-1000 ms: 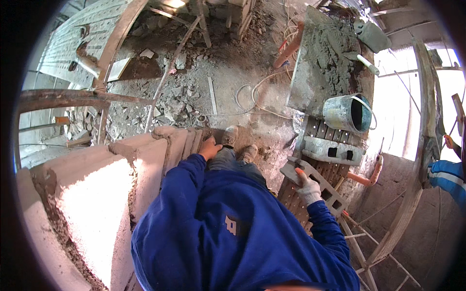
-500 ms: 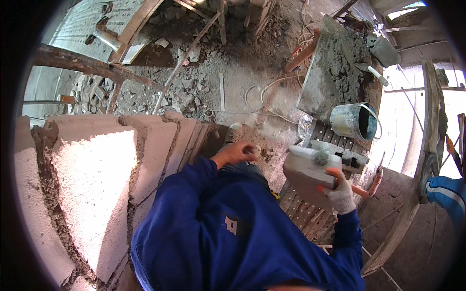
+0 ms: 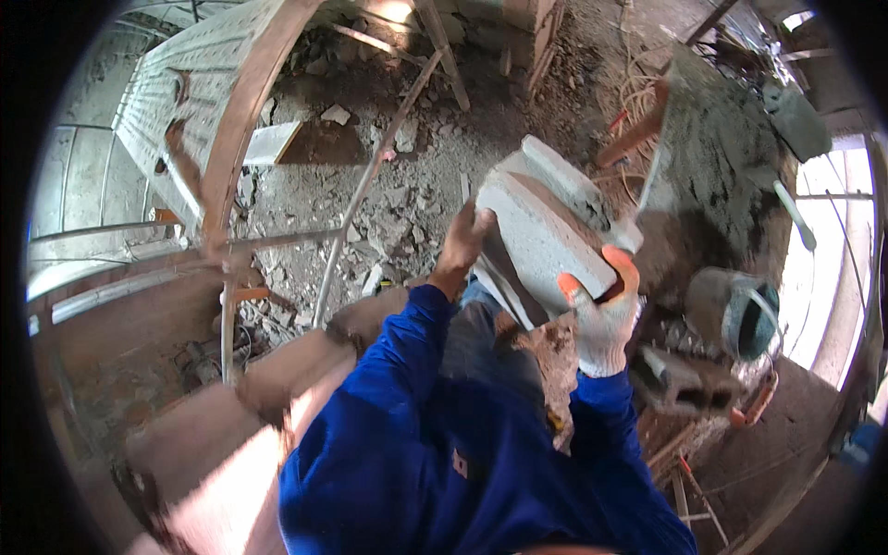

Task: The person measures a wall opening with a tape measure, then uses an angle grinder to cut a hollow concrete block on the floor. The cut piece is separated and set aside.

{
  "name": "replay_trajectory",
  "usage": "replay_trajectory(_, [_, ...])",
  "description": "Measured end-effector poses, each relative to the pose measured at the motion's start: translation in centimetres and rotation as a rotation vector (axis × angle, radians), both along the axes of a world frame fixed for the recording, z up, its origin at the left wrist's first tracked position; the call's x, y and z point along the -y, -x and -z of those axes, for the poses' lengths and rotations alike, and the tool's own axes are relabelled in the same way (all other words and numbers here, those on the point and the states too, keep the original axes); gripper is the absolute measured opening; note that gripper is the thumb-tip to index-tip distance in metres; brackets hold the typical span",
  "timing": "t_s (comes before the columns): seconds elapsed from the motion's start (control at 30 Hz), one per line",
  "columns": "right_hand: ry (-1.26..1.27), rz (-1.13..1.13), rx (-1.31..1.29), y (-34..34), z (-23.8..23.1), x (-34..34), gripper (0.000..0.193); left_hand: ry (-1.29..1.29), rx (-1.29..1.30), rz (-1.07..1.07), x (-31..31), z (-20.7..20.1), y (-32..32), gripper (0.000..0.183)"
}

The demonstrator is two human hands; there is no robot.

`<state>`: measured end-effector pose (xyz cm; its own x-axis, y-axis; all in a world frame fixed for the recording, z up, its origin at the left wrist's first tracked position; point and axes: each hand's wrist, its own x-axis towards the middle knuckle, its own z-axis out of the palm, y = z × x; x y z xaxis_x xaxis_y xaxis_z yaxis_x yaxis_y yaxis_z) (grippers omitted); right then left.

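Observation:
A grey concrete block is held up in front of me, tilted, with a groove along its upper side. My left hand, bare, is closed on its left end, the thumb on top and the other fingers mostly hidden. At the near right corner my right hand, in a white glove with orange fingertips, grips the block with thumb and fingers. Below and to the right of that hand rests another hollow block.
A mortar board heaped with wet mortar stands at the far right, a trowel by its edge. The bucket sits nearer. At left runs a block wall beside timber poles. Rubble covers the ground beyond.
The block has moved up and left from beside the other block. My left hand, earlier apart from it, has taken hold of its left end. The view has shifted too.

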<state>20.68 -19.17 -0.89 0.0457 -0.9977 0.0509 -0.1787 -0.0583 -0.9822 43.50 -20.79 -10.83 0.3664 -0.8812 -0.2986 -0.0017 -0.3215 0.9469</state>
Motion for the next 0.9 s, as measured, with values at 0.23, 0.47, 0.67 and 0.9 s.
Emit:
replay_trajectory(0.23, [-0.356, 0.457, 0.443, -4.6, 21.2, 13.0, 0.067, -0.216, 0.345, 0.338, 15.6, 14.8, -4.3, 0.080])
replay_trajectory(0.47, [-0.635, 0.548, 0.818, -12.1, 48.2, 19.8, 0.061, -0.580, 0.643, 0.562, 26.5, 30.7, -10.0, 0.090])
replay_trajectory(0.67, [-0.782, 0.414, 0.649, -17.1, 62.4, 24.8, 0.050, -0.689, 0.641, 0.596, 31.1, 43.0, -16.9, 0.098])
replay_trajectory(0.9, [-1.090, 0.063, -0.217, -19.1, 66.0, 34.6, 0.050, -0.632, 0.618, 0.408, 33.5, 53.3, -21.5, 0.105])
